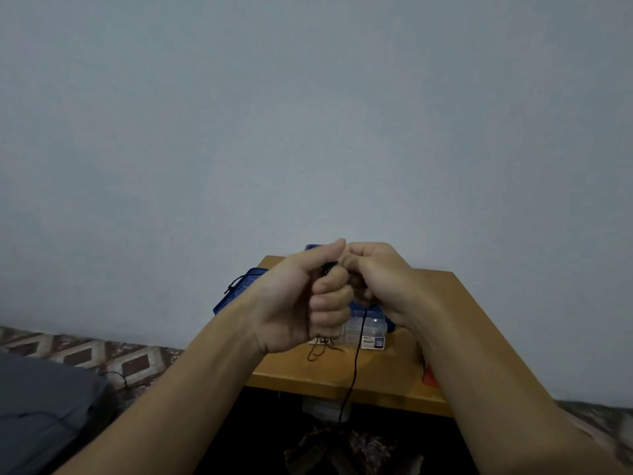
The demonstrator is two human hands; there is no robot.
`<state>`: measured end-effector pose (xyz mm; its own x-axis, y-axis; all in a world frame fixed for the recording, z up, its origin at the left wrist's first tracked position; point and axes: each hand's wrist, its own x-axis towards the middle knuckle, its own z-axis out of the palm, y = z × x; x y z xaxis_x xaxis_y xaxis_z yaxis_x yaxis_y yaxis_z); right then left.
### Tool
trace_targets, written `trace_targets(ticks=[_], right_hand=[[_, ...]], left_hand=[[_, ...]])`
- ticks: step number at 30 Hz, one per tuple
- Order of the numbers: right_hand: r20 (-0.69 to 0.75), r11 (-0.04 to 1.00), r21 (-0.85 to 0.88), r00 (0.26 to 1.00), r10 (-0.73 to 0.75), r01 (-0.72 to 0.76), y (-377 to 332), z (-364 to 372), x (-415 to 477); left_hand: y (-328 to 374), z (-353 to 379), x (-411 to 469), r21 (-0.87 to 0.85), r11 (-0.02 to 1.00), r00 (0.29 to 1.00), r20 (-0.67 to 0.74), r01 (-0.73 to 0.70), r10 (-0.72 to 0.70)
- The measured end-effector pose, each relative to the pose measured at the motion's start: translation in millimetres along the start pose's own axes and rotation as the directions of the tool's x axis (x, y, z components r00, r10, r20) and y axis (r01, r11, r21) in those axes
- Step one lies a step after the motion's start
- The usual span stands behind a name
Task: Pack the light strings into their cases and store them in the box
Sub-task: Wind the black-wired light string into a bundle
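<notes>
Both hands are raised together over a small wooden table (342, 378). My left hand (308, 299) grips a coiled bundle of dark light string (328, 268) in its fist, with loops poking out below. My right hand (376, 275) pinches the same string beside the left thumb. A loose length of the string (354, 365) hangs down past the table's front edge. Behind the hands stand clear plastic cases (364, 329) with a label, in front of a blue box (236, 296) whose inside is hidden.
A pale wall fills the upper view. A patterned floor mat (85, 351) and a grey cushion (44, 406) lie to the left. An orange object (430, 375) sits at the table's right edge behind my right forearm.
</notes>
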<state>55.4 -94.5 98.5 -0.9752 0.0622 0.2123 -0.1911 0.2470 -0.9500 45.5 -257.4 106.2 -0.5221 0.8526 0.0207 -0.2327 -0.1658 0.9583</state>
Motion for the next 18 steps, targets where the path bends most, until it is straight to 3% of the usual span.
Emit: trace_targets(ticks=[5, 13, 16, 18], right_hand=[[-0.038, 0.999, 0.048, 0.999, 0.009, -0.008, -0.3, -1.2, 5.2], [-0.077, 0.999, 0.041, 0.997, -0.021, 0.025, -4.1, -5.8, 4.1], [-0.073, 0.999, 0.046, 0.997, -0.02, 0.023, -1.6, -4.9, 4.3], [-0.027, 0.999, 0.046, 1.0, -0.015, 0.016, 3.9, -2.8, 2.7]], left_hand=[[-8.0, -0.5, -2.0, 0.15, 0.988, 0.998, -0.063, -0.016, 0.026], [-15.9, -5.6, 2.7, 0.064, 0.993, 0.981, -0.175, 0.097, -0.085], [-11.5, -2.8, 1.6, 0.077, 0.987, 0.985, -0.111, 0.138, -0.129], [-7.5, -2.5, 0.1, -0.012, 0.995, 0.995, 0.021, 0.094, -0.094]])
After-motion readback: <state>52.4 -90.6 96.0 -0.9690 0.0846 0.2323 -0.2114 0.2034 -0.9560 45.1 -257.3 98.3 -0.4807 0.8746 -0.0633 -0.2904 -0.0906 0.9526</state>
